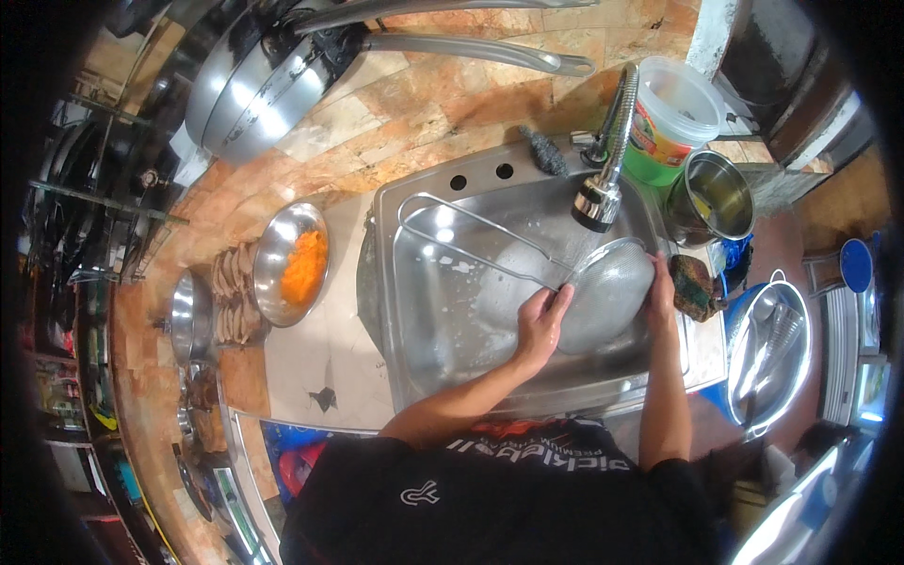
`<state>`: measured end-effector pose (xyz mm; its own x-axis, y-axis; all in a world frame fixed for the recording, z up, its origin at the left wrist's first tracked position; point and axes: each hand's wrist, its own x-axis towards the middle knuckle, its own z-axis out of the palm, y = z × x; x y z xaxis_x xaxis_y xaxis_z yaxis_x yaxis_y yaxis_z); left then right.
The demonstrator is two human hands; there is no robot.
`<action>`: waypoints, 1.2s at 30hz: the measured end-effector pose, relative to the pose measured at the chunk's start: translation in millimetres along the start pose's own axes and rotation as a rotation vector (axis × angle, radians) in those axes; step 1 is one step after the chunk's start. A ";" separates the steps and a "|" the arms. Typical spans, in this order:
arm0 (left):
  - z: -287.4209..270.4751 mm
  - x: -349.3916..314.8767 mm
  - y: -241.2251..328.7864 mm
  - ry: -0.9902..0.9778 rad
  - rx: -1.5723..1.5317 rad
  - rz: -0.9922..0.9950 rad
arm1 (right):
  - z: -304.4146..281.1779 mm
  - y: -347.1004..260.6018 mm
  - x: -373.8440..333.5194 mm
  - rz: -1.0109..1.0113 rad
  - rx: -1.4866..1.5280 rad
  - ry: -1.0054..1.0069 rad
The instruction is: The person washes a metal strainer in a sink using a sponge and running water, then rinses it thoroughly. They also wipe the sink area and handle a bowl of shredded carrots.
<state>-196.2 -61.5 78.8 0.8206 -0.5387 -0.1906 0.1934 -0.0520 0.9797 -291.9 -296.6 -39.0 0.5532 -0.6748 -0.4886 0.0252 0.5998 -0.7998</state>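
Observation:
Above the stainless sink (443,348) I hold a fine mesh strainer (617,294) with a long wire-loop handle. My left hand (540,330) is closed where the handle meets the rim, its thumb on top. My right hand (662,287) grips the opposite side of the rim; some of its fingers are hidden. The strainer's handle stretches toward the sink's far left corner. Just beyond the mesh hangs the head of a flexible faucet (603,193). Whether water is running, I cannot tell. Wet patches and a little foam show on the sink floor.
A metal bowl (268,250) with shredded orange food (304,268) stands left of the sink. Steel pans (250,94) are stacked at the far left. Right of the faucet are a plastic tub (673,113), a metal pot (716,198) and a scrubbing sponge (694,287). A dark scourer (543,151) lies behind the basin.

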 end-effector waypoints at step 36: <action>-149.2 -56.5 59.4 0.547 0.870 0.857 | 152.3 5.7 -119.6 -0.058 0.711 -0.179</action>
<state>-150.8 91.3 138.6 0.6577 -0.2774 0.7003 -0.7227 -0.4946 0.4828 -231.2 -147.0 68.0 0.6607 -0.6695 -0.3395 0.5587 0.7407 -0.3732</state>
